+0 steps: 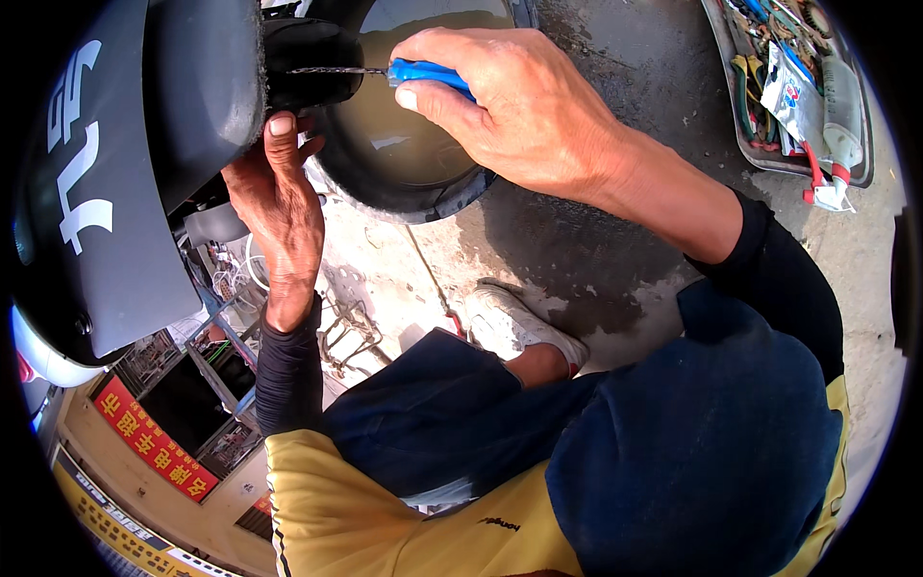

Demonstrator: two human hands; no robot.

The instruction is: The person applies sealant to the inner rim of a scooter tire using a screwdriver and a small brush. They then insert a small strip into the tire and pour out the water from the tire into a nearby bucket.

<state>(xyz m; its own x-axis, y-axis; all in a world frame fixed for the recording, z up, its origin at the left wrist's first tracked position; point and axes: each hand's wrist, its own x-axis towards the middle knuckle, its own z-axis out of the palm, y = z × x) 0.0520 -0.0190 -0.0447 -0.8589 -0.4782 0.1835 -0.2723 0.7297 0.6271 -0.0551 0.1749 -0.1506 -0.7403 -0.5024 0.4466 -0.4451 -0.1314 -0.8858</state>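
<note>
My right hand (510, 106) is closed round the blue handle of a tire reamer (423, 72). Its thin twisted metal shaft points left and meets the tread of a black tire (312, 62); how deep the tip sits I cannot tell. Below the tire, my left hand (279, 197) has its thumb raised against the lower edge, with its fingers curled behind and partly hidden. A dark grey fender (207, 87) covers the tire's left side, beside a grey body panel (115, 202) with white lettering.
Under my right hand stands a round black tub (361, 197) of murky water. At the upper right, a tray (750, 149) holds pliers, other tools and a clear spray bottle (842, 111). My shoe (510, 322) rests on the partly wet concrete floor (615, 260). A red sign (154, 438) hangs lower left.
</note>
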